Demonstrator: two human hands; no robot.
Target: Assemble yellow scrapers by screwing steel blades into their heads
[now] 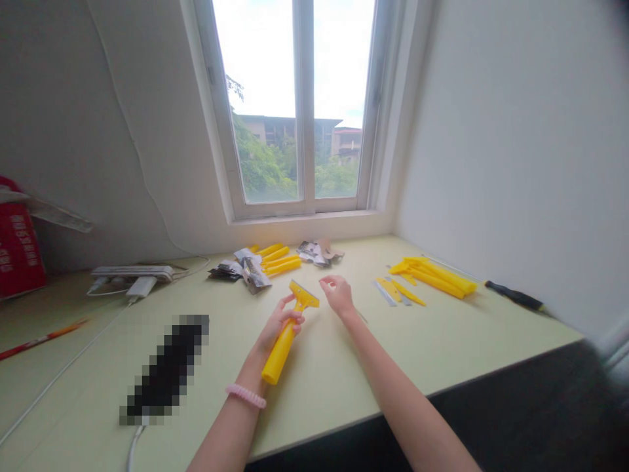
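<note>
Our left hand (pixel 279 324) grasps the yellow scraper (pixel 281 352) by its handle. At its 2 o'clock, our right hand (pixel 338 295) curls its fingers together; we cannot tell whether they pinch anything. Yellow parts (pixel 442 278) lie toward 3 o'clock, packets (pixel 255 274) toward 11.

That scraper (pixel 280 352) is bright yellow, the bracelet (pixel 246 396) near it pale pink. Right of the scraper, a black-handled tool (pixel 514 297); far left of it, a red box (pixel 18 254) with white lettering; beneath it, a pale green tabletop (pixel 417 351).

Plain room workspace, pale desk (pixel 329 393), window (pixel 303 111), white walls (pixel 506 131), power strip (pixel 147 271)
</note>
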